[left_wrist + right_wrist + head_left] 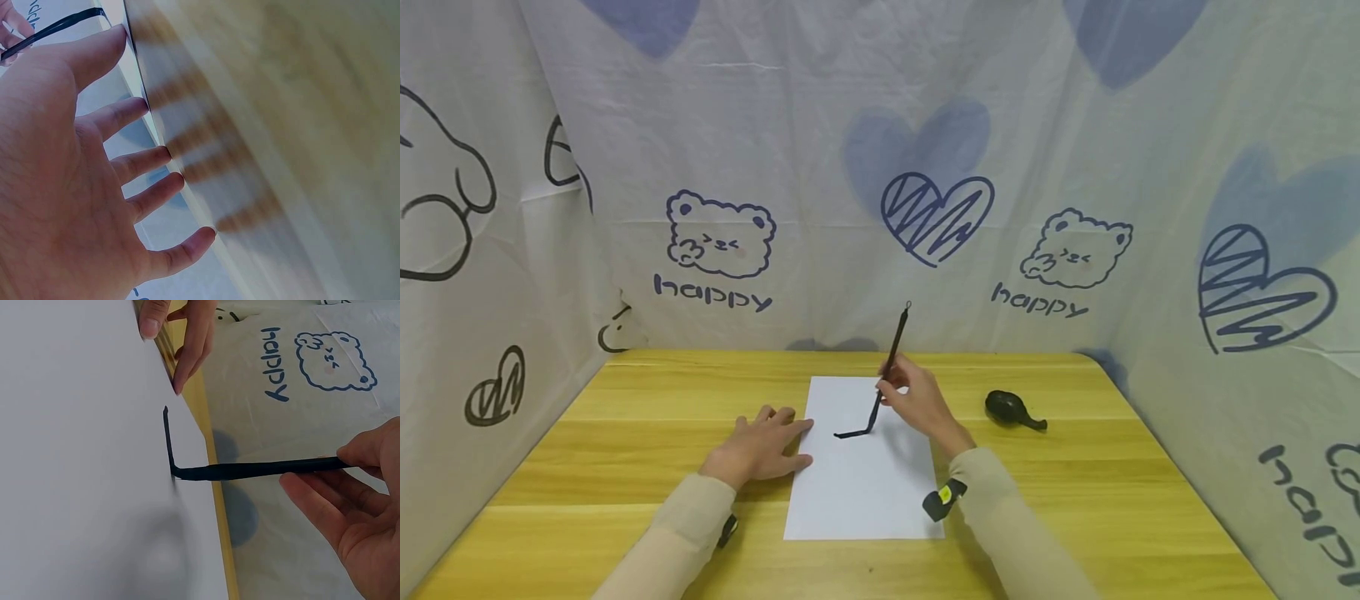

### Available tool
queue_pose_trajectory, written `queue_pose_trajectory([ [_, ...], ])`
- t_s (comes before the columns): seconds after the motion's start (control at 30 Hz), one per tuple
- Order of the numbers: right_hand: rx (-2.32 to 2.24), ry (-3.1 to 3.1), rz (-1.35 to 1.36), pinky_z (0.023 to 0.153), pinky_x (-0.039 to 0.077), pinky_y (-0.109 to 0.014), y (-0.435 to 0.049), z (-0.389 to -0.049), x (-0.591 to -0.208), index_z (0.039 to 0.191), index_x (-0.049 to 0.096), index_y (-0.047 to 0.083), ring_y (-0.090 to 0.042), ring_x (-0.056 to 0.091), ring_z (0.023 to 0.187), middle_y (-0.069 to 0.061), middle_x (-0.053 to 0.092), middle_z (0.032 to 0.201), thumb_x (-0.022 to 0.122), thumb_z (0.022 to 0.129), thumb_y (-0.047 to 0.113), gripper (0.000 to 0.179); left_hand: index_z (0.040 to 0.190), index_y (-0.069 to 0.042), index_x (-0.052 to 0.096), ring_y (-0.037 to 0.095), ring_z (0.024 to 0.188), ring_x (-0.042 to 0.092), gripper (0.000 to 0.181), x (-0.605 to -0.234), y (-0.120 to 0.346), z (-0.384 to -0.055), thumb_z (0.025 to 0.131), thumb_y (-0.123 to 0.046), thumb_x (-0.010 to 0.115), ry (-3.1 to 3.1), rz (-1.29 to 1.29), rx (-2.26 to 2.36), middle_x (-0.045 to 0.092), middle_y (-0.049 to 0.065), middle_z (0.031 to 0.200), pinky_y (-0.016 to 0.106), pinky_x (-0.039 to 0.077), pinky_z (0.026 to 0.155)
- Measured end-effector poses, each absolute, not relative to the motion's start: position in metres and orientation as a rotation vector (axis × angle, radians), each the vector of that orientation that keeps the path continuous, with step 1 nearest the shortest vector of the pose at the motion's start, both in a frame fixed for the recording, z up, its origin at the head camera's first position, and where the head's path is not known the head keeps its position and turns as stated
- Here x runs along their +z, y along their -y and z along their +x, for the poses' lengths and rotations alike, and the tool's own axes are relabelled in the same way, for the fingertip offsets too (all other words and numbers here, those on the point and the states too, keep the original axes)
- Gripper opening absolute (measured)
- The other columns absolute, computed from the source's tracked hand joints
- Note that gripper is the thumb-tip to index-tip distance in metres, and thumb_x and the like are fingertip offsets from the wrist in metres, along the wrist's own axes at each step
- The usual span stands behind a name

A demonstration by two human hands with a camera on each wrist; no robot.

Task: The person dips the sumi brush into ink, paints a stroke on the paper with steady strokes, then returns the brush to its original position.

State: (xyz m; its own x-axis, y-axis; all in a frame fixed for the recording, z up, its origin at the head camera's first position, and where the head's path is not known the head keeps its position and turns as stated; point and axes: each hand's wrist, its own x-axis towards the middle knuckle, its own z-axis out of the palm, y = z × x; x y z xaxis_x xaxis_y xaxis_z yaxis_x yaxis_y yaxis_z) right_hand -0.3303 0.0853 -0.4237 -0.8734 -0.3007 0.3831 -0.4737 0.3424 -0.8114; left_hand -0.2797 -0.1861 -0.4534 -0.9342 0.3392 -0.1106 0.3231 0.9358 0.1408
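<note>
A dark writing brush [893, 350] with a small loop at its top is pinched in my right hand [917, 403], leaning slightly to the right. Its bent tip touches a white sheet of paper [850, 500], at the right end of a short black stroke [851, 434]. In the right wrist view, thumb and fingers grip the brush handle [269, 467] well above the tip. My left hand [763, 447] lies with fingers spread, thumb and fingertips at the paper's left edge. The left wrist view shows those fingertips [203, 237] resting on the surface.
On the wooden table [1090, 500], right of the paper, lies a small black spoon-shaped dish [1006, 408] with a short handle. Pale printed cloth [820, 275] hangs behind the table and along both sides. Each wrist wears a dark strap, the right one [944, 498] over the paper's corner.
</note>
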Motion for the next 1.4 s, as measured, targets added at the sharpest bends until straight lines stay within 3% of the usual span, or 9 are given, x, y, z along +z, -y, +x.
queue_pose_trajectory([
  [0.13,1.563,2.441,0.698,0.077,0.065,-0.045,-0.088,-0.33,-0.423,0.109,0.063,-0.002,-0.035,0.073,0.089,-0.025,0.071,0.095,0.064,0.095,-0.003,0.013,0.152,-0.021,0.052,0.046,0.144,0.041,0.065,-0.453,0.187,-0.28,0.097,-0.054,0.062,-2.955,0.506,0.181,0.045,0.018,0.158,0.082,0.03,0.108],
  [0.33,1.529,2.464,0.662,0.075,0.065,-0.034,-0.093,-0.331,-0.422,0.11,0.063,0.0,-0.034,0.073,0.091,-0.023,0.072,0.097,0.065,0.096,-0.001,0.014,0.153,-0.021,0.051,0.046,0.146,0.039,0.066,-0.453,0.187,-0.28,0.097,-0.054,0.062,-2.949,0.504,0.192,0.044,0.018,0.159,0.082,0.029,0.109],
  [0.53,1.537,2.462,0.649,0.078,0.065,-0.041,-0.097,-0.331,-0.421,0.11,0.063,-0.002,-0.035,0.073,0.092,-0.022,0.071,0.097,0.065,0.096,-0.002,0.014,0.153,-0.021,0.05,0.047,0.146,0.038,0.067,-0.453,0.187,-0.281,0.097,-0.055,0.062,-2.94,0.504,0.194,0.044,0.018,0.16,0.083,0.028,0.109],
  [0.73,1.511,2.478,0.633,0.074,0.064,-0.032,-0.101,-0.331,-0.421,0.111,0.062,-0.004,-0.035,0.073,0.091,-0.023,0.072,0.098,0.065,0.096,-0.002,0.015,0.154,-0.021,0.05,0.048,0.147,0.037,0.066,-0.454,0.188,-0.282,0.098,-0.055,0.061,-2.932,0.505,0.196,0.043,0.019,0.16,0.083,0.027,0.109],
  [0.97,1.511,2.496,0.608,0.077,0.065,-0.035,-0.106,-0.331,-0.419,0.111,0.063,-0.002,-0.034,0.073,0.093,-0.022,0.072,0.099,0.065,0.097,-0.001,0.015,0.152,-0.02,0.052,0.047,0.145,0.039,0.066,-0.454,0.188,-0.28,0.097,-0.054,0.063,-2.94,0.508,0.207,0.044,0.019,0.159,0.083,0.028,0.108],
  [1.13,1.508,2.505,0.584,0.077,0.064,-0.03,-0.108,-0.331,-0.418,0.11,0.063,0.002,-0.033,0.073,0.093,-0.023,0.072,0.1,0.064,0.097,0.0,0.013,0.153,-0.02,0.051,0.048,0.146,0.039,0.066,-0.454,0.188,-0.28,0.097,-0.054,0.062,-2.94,0.508,0.207,0.044,0.019,0.159,0.083,0.027,0.108],
  [1.33,1.521,2.493,0.59,0.081,0.065,-0.041,-0.11,-0.335,-0.419,0.109,0.063,0.002,-0.033,0.073,0.093,-0.021,0.071,0.099,0.064,0.098,0.001,0.011,0.153,-0.021,0.051,0.047,0.146,0.038,0.066,-0.454,0.189,-0.281,0.098,-0.054,0.062,-2.941,0.507,0.201,0.044,0.018,0.159,0.083,0.028,0.109],
  [1.4,1.515,2.494,0.592,0.08,0.065,-0.039,-0.11,-0.335,-0.419,0.109,0.063,0.002,-0.032,0.073,0.093,-0.02,0.071,0.098,0.063,0.098,0.001,0.011,0.153,-0.021,0.05,0.047,0.146,0.038,0.066,-0.454,0.189,-0.28,0.098,-0.054,0.062,-2.939,0.504,0.203,0.044,0.019,0.16,0.082,0.028,0.109],
])
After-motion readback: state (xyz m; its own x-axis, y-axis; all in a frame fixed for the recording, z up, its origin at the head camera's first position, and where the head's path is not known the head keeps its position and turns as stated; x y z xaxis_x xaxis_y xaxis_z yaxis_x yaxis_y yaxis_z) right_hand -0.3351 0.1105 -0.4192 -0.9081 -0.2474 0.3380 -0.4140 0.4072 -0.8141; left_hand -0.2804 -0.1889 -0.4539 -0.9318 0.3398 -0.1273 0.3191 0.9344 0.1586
